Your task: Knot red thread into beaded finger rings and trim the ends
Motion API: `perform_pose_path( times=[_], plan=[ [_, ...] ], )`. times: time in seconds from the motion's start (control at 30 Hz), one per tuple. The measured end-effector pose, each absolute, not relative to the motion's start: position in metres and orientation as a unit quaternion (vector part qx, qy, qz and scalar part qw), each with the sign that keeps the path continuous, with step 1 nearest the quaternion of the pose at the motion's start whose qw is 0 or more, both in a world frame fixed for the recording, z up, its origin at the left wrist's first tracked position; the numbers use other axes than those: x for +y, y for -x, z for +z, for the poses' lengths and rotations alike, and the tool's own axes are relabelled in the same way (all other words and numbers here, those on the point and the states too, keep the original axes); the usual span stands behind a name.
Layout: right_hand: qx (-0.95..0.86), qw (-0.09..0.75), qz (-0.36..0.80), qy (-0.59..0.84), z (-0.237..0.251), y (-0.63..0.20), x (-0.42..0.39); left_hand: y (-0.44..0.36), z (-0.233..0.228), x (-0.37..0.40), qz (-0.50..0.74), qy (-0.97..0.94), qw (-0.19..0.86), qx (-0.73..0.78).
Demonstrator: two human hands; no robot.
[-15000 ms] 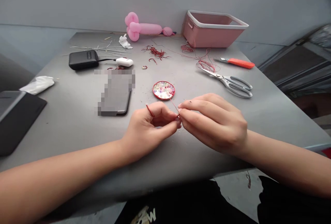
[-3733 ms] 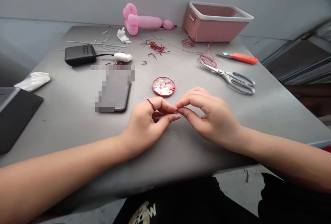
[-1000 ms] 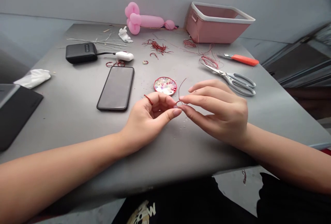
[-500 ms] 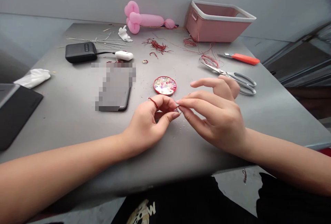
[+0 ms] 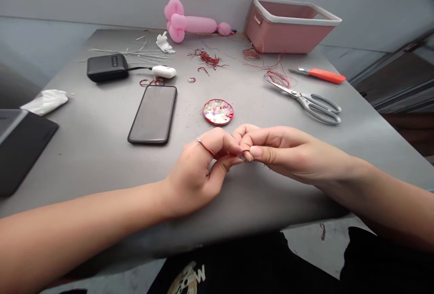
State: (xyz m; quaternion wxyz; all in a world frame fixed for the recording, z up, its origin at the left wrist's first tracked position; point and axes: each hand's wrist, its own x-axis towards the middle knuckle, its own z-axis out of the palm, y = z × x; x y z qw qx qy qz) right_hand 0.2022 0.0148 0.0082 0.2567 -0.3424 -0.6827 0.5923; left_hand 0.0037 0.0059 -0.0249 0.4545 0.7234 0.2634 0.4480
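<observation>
My left hand [image 5: 200, 172] and my right hand [image 5: 285, 151] meet fingertip to fingertip just above the grey table [image 5: 101, 158]. A thin red thread [image 5: 207, 148] runs over my left index finger and into the pinch of both hands. My right fingers are curled tight around the thread's end, which is hidden between the fingertips. A small round red lid of pale beads [image 5: 218, 111] lies just beyond my hands.
A black phone [image 5: 153, 114] lies left of the beads. Scissors [image 5: 307, 101], an orange-handled tool [image 5: 322, 75], loose red thread scraps [image 5: 206, 60] and a pink bin [image 5: 290, 25] are farther back. A power bank [image 5: 106, 67], pink balloon [image 5: 190, 24], tissue [image 5: 45, 101] and dark tablet [image 5: 20, 149] sit left.
My right fingers, spread half a second ago, have curled into a fist-like pinch against my left fingertips. Both hands have shifted slightly toward me; the upright loop of thread is no longer visible.
</observation>
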Motion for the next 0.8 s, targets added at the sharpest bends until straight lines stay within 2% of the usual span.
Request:
perform_pose_path(
  times=[0.07,0.13,0.27,0.37,0.47,0.57,0.67,0.8],
  plan=[
    [-0.694,0.274,0.563,0.355,0.010,-0.203,0.015,-0.004,-0.024,0.007,0.456,-0.708,0.465,0.273],
    [-0.719,0.308,0.486,0.391,0.011,-0.202,0.012,-0.004,-0.024,0.007,0.458,-0.689,0.477,0.297],
    [-0.783,0.345,0.291,0.429,0.007,-0.197,0.005,-0.004,-0.026,0.006,0.443,-0.660,0.515,0.320],
    [-0.826,0.372,0.104,0.410,0.001,-0.195,0.002,-0.004,-0.028,0.007,0.437,-0.644,0.539,0.323],
    [-0.854,0.368,-0.060,0.362,-0.005,-0.197,0.002,-0.003,-0.029,0.007,0.432,-0.630,0.560,0.320],
    [-0.858,0.354,-0.148,0.341,-0.007,-0.198,0.001,-0.003,-0.028,0.007,0.435,-0.627,0.571,0.303],
    [-0.849,0.373,-0.112,0.357,-0.004,-0.195,-0.001,-0.003,-0.028,0.007,0.434,-0.628,0.576,0.292],
    [-0.821,0.405,0.145,0.375,0.002,-0.191,0.000,-0.003,-0.027,0.008,0.428,-0.634,0.582,0.275]
  ],
)
